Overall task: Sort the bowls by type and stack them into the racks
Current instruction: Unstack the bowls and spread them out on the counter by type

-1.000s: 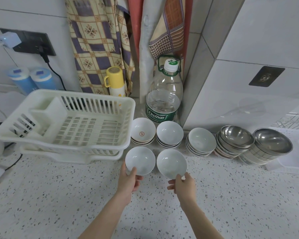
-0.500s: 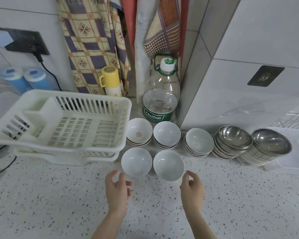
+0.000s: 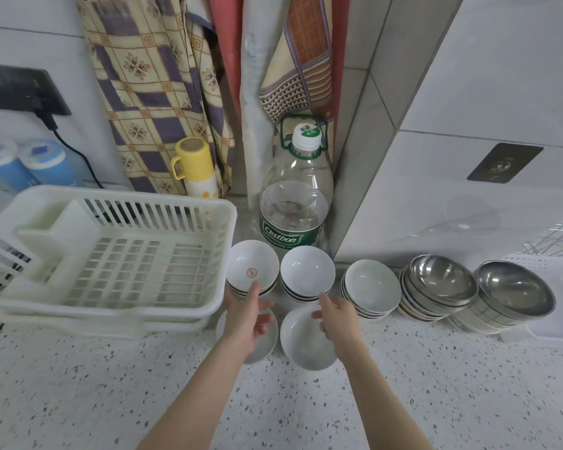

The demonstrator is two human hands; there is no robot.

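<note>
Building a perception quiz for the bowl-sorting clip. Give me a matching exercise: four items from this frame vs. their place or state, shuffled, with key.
Items:
1. white rack
2. water bottle
3. steel bowls
4. yellow flask

Places or states:
A. stacked, right of the white bowl stacks
B. in the wall corner, behind the bowls
C. at the counter's left, holding no bowls
D. behind the rack, before the checked cloth

Pairs: 1-C, 2-B, 3-A, 4-D

Both bare forearms reach forward side by side; the left hand (image 3: 246,315) spreads relaxed fingers, index extended ahead; the right hand (image 3: 337,321) likewise points its index forward, fingers loose, holding nothing.
</note>
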